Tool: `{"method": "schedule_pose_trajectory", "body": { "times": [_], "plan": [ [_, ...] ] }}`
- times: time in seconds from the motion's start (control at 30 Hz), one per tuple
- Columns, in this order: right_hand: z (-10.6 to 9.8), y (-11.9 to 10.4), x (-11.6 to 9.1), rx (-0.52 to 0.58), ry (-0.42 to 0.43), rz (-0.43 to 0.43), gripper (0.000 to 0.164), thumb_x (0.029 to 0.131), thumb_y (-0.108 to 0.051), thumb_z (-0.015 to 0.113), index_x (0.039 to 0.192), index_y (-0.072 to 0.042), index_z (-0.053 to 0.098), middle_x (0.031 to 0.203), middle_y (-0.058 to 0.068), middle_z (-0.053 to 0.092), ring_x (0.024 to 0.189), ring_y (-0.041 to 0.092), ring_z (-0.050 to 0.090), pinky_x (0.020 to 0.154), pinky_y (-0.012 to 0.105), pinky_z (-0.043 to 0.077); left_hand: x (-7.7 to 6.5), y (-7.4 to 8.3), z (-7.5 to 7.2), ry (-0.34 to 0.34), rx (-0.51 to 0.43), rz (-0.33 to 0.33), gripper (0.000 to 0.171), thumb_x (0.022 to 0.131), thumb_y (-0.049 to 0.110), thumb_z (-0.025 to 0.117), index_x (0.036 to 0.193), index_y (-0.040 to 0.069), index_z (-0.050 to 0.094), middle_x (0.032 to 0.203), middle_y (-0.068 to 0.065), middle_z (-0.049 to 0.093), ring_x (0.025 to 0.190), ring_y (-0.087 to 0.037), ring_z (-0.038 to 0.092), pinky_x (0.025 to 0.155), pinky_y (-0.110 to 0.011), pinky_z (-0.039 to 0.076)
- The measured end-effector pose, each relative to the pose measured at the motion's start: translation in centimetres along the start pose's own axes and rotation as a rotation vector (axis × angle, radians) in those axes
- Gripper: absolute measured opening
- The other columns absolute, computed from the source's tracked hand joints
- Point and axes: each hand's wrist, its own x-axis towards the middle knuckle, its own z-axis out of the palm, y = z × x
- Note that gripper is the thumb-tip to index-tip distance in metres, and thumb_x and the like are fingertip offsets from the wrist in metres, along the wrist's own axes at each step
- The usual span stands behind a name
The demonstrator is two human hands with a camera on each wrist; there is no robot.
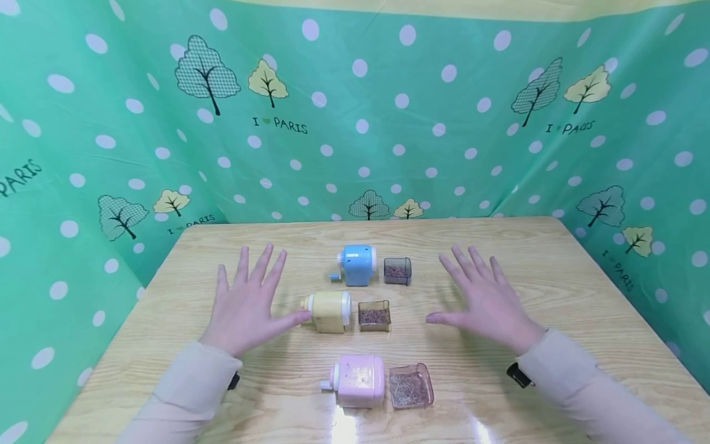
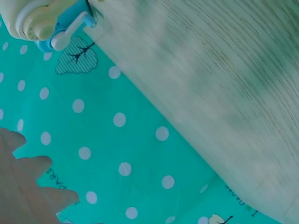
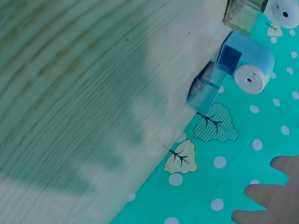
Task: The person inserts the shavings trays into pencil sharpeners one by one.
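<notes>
Three crank pencil sharpeners stand in a column on the table: a blue sharpener point(image 1: 357, 265) at the back, a yellow sharpener point(image 1: 330, 312) in the middle and a pink sharpener point(image 1: 361, 381) in front. To the right of each lies its pulled-out shavings drawer: a dark drawer point(image 1: 397, 271), a brownish drawer point(image 1: 374, 316) and a pinkish drawer point(image 1: 411, 386), all holding shavings. My left hand point(image 1: 246, 308) is spread on the left, its thumb overlapping the yellow sharpener's crank side in the head view. My right hand point(image 1: 485, 302) is spread to the right of the drawers and holds nothing.
The wooden table point(image 1: 554, 265) ends at a green dotted curtain point(image 1: 383, 80) with printed trees, which hangs behind it and along both sides. Small dark shavings specks lie on the tabletop near the sharpeners.
</notes>
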Motion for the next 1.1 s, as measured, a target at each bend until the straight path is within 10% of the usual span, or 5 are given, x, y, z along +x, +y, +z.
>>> {"method": "schedule_pose_trajectory", "body": {
  "times": [1.1],
  "plan": [
    [1.0,-3.5,-2.8,0.043,-0.006,-0.131,0.112,0.071,-0.084,0.048,0.154,-0.007,0.045,0.16,0.017,0.039,0.143,0.045,0.037,0.116,0.063,0.019,-0.9,4.8,-1.2,0.107,0.03,0.233,0.117,0.073,0.089,0.039,0.159,0.01,0.035,0.165,-0.013,0.032,0.148,-0.047,0.026,0.115,-0.065,0.022]
  ]
}}
